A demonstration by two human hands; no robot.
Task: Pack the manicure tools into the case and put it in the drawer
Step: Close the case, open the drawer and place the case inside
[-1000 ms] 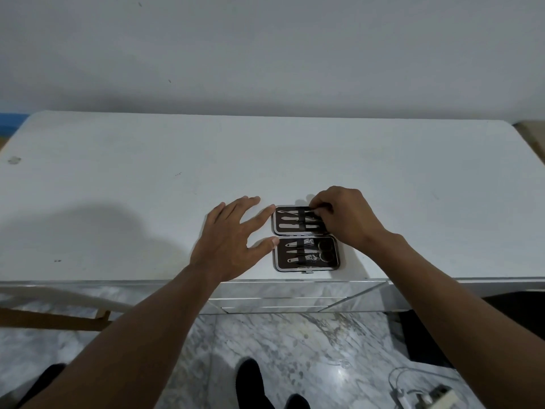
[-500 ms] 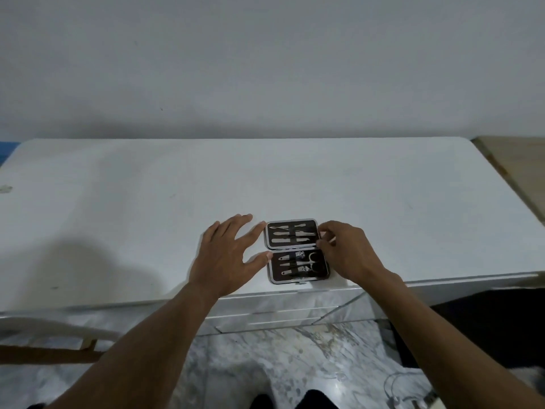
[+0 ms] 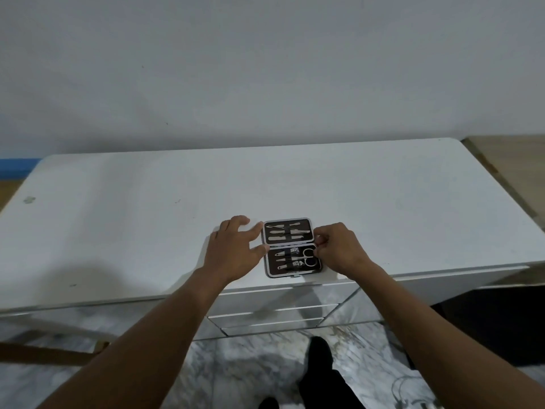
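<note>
The manicure case [image 3: 267, 262] lies open near the front edge of the white table [image 3: 147, 231]. It has a dark lining and a grey rim. Several metal tools [image 3: 285, 234] sit in its far half. Small scissors [image 3: 307, 257] and more tools sit in its near half. My left hand [image 3: 233, 252] lies flat on the table with fingers spread, its fingertips against the case's left edge. My right hand [image 3: 339, 249] is at the case's right edge, fingers curled and pinched at the fold between the halves.
White drawers [image 3: 274, 309] are stacked below the table's front edge, right under the case, all closed. A wooden surface [image 3: 516, 160] adjoins the table on the right. Below are a marble floor and my dark shoes [image 3: 317, 376].
My right hand has come off the case's far half and moved to its right edge. My left hand stays at the left edge. The view has tilted up.
</note>
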